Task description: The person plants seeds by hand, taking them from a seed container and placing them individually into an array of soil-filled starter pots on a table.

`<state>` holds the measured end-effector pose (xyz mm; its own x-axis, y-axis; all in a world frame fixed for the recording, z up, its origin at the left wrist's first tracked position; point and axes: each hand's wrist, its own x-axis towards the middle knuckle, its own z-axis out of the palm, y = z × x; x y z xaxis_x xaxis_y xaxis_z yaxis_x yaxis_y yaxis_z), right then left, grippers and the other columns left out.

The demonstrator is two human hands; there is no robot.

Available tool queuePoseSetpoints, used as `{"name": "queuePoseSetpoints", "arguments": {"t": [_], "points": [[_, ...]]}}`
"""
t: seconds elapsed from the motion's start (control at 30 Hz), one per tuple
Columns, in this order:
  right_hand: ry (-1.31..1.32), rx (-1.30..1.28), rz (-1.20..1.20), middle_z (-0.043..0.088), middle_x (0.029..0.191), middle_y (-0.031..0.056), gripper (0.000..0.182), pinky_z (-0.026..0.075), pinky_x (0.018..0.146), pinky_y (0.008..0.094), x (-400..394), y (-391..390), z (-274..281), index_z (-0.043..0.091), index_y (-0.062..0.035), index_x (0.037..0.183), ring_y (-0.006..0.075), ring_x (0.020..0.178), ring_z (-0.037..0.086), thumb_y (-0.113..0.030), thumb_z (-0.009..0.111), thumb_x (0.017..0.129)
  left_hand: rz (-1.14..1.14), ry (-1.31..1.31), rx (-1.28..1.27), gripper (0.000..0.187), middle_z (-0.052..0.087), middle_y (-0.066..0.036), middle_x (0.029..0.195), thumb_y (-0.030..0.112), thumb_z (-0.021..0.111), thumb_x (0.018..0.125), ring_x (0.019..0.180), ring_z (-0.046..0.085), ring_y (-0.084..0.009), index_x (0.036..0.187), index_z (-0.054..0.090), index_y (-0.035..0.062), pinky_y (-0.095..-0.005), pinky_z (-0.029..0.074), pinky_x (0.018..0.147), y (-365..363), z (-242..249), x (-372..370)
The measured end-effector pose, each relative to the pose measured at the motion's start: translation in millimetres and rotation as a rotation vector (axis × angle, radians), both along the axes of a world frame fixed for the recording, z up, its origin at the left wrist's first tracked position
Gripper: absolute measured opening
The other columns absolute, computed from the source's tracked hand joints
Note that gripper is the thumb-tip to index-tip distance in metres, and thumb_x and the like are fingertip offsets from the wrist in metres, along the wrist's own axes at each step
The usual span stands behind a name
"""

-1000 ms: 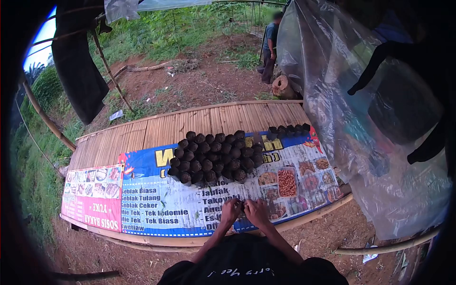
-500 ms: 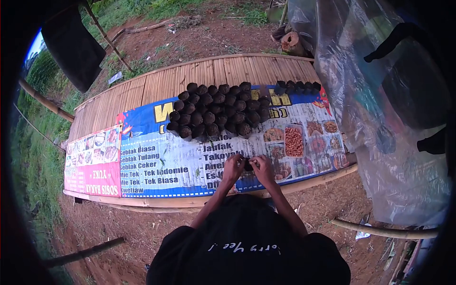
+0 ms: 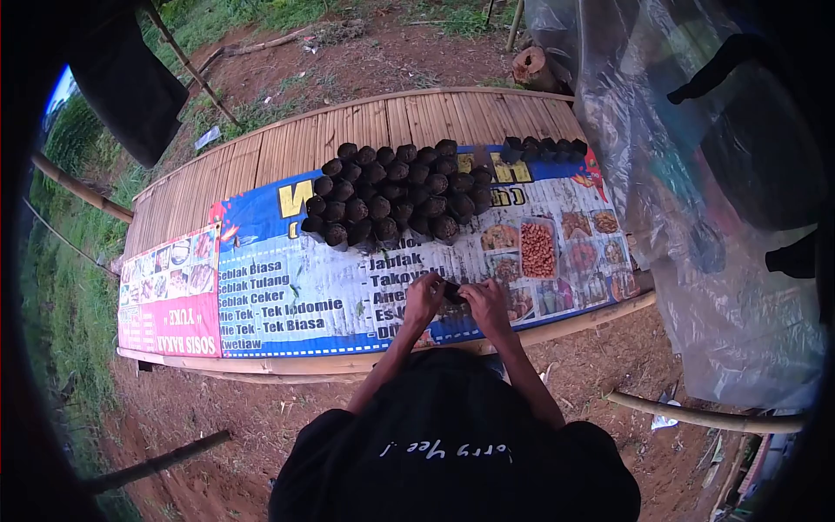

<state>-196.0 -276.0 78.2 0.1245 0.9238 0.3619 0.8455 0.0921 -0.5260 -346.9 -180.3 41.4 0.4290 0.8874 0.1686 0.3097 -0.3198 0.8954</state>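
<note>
- Both hands meet at the near edge of the table, fingertips drawn together: the left hand [image 3: 421, 300] and the right hand [image 3: 489, 306] each pinch a side of a small, dark, soft-looking piece [image 3: 452, 293]. Gripping from two sides probably keeps it steady and lets the fingers work its edges; whether it is open or folded is too small to tell.
- Beyond the hands, slightly left, black plastic bags packed with brown soil [image 3: 380, 207] stand in a tight cluster. Their open tops face up, and leaning side to side likely helps these soft walls stay upright.
- At the far right, a short row of black bags [image 3: 544, 150] stands apart from the cluster; their contents cannot be made out.
- Right of the hands and a little farther away, a clear rectangular tub of reddish-brown kernels [image 3: 537, 248] sits uncovered, seemingly placed within easy reach of the right hand.
- Everything rests on a blue and white printed food banner [image 3: 287, 283], which probably gives a smoother surface than the pale bamboo-slat table [image 3: 217, 178] beneath. A pink printed banner [image 3: 170, 322] adjoins it at left.
- Clear plastic sheeting [image 3: 626, 148] hangs along the right side, perhaps as shelter.
</note>
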Motion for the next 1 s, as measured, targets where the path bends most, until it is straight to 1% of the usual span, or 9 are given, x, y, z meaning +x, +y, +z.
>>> {"name": "queuePoseSetpoints", "arguments": {"t": [0.1,0.43,0.5,0.6,0.67,0.7,0.77,0.87,1.0], "points": [[-0.043,0.033,-0.028,0.066,0.086,0.0026,0.011,0.044,0.077,0.0379,-1.5,1.1,16.1,0.064,-0.0092,0.096,0.0240,0.083,0.055,-0.007,0.063,0.085,0.009,0.020,-0.009,0.011,0.065,-0.019,0.081,0.009,0.066,0.081,0.076,0.064,-0.0353,0.086,0.063,-0.0003,-0.0410,0.050,0.070,0.2,-1.4,1.1],[0.019,0.037,-0.102,0.067,0.092,0.0027,0.012,0.043,0.077,0.0387,-14.8,3.1,-11.5,0.064,-0.0099,0.095,0.0255,0.081,0.054,-0.007,0.063,0.084,-0.053,0.086,-0.087,0.013,0.066,-0.017,0.080,0.011,0.066,0.082,0.070,0.066,-0.0283,0.088,0.063,-0.0001,-0.0381,0.050,0.063,1.4,7.1,-5.7],[-0.056,0.048,-0.156,0.067,0.092,0.0026,0.011,0.043,0.077,0.0388,-17.9,3.2,-11.2,0.064,-0.0095,0.095,0.0257,0.080,0.054,-0.007,0.063,0.084,-0.068,0.079,-0.111,0.013,0.066,-0.017,0.080,0.011,0.066,0.083,0.069,0.066,-0.0274,0.089,0.063,-0.0002,-0.0379,0.049,0.061,0.8,6.9,-5.0],[-0.022,0.060,-0.151,0.067,0.092,0.0024,0.011,0.043,0.078,0.0391,-18.6,6.0,-7.6,0.064,-0.0096,0.095,0.0256,0.082,0.054,-0.008,0.063,0.084,-0.027,0.050,-0.183,0.017,0.065,-0.018,0.082,0.011,0.063,0.085,0.074,0.066,-0.0288,0.099,0.063,0.0007,-0.0385,0.050,0.065,-0.4,-2.3,-4.6],[-0.028,0.064,-0.153,0.067,0.092,0.0022,0.010,0.043,0.078,0.0392,-18.8,5.4,-5.7,0.064,-0.0097,0.095,0.0253,0.083,0.055,-0.008,0.063,0.085,-0.069,-0.104,-0.378,0.034,0.063,-0.019,0.097,0.009,0.067,0.081,0.090,0.064,-0.0330,0.113,0.059,0.0029,-0.0402,0.050,0.077,3.0,-29.4,-12.6],[-0.036,0.071,-0.156,0.067,0.092,0.0019,0.010,0.043,0.079,0.0392,-18.4,5.1,-7.6,0.064,-0.0099,0.095,0.0250,0.084,0.055,-0.009,0.063,0.085,-0.069,-0.103,-0.378,0.034,0.063,-0.019,0.097,0.009,0.067,0.081,0.090,0.064,-0.0330,0.113,0.059,0.0029,-0.0402,0.050,0.077,1.4,-27.8,-15.7],[-0.036,0.057,-0.169,0.067,0.091,0.0016,0.010,0.043,0.079,0.0392,-22.7,3.3,-14.1,0.064,-0.0103,0.095,0.0247,0.084,0.055,-0.009,0.064,0.085,-0.197,0.077,-0.071,0.053,0.058,-0.019,0.112,0.008,0.072,0.073,0.107,0.057,-0.0369,0.123,0.055,0.0052,-0.0424,0.047,0.089,-2.6,-24.7,-20.6],[-0.032,0.053,-0.167,0.066,0.090,0.0010,0.010,0.043,0.078,0.0390,-27.3,6.0,-4.6,0.064,-0.0110,0.094,0.0240,0.084,0.056,-0.009,0.064,0.085,-0.297,0.086,0.012,0.062,0.056,-0.017,0.120,0.007,0.075,0.065,0.114,0.053,-0.0383,0.123,0.056,0.0064,-0.0441,0.043,0.097,-3.1,-15.8,-15.2],[-0.119,0.077,-0.184,0.066,0.089,0.0003,0.010,0.043,0.078,0.0386,-27.4,4.4,-6.9,0.064,-0.0118,0.094,0.0232,0.084,0.056,-0.010,0.064,0.085,-0.311,0.149,0.121,0.062,0.059,-0.014,0.118,0.008,0.076,0.063,0.113,0.054,-0.0360,0.123,0.057,0.0081,-0.0433,0.041,0.099,4.6,-36.8,-12.2]]}}
